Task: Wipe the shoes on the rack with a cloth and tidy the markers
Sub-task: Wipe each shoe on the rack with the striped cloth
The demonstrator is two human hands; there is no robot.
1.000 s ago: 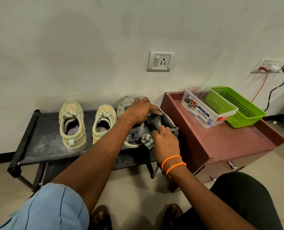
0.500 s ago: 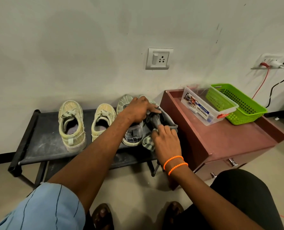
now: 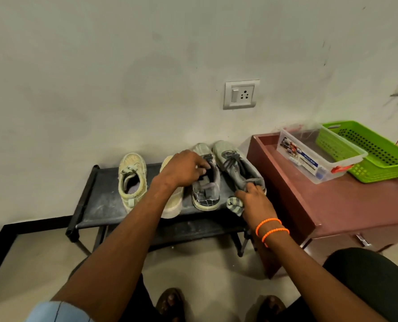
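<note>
Nearest: right hand point(image 3: 253, 203) at the rack's point(image 3: 93, 205) front right edge, fingers curled round a striped cloth point(image 3: 234, 205) that bunches out below the palm – fingertips also touch the heel of the right grey shoe point(image 3: 237, 168). Left hand point(image 3: 184, 169) reaches over the inner yellow shoe point(image 3: 173, 205), fingers bent onto the opening of the left grey shoe point(image 3: 206, 189), gripping its collar. Both grey shoes sit side by side on the top shelf, toes to the wall. Outer yellow shoe point(image 3: 131, 180) stands further left, untouched. Right of the rack, a cabinet point(image 3: 332, 205) carries a clear box point(image 3: 309, 163) and, just behind it, a green basket point(image 3: 374, 154) – markers not discernible; small items in the box too blurred to tell
</note>
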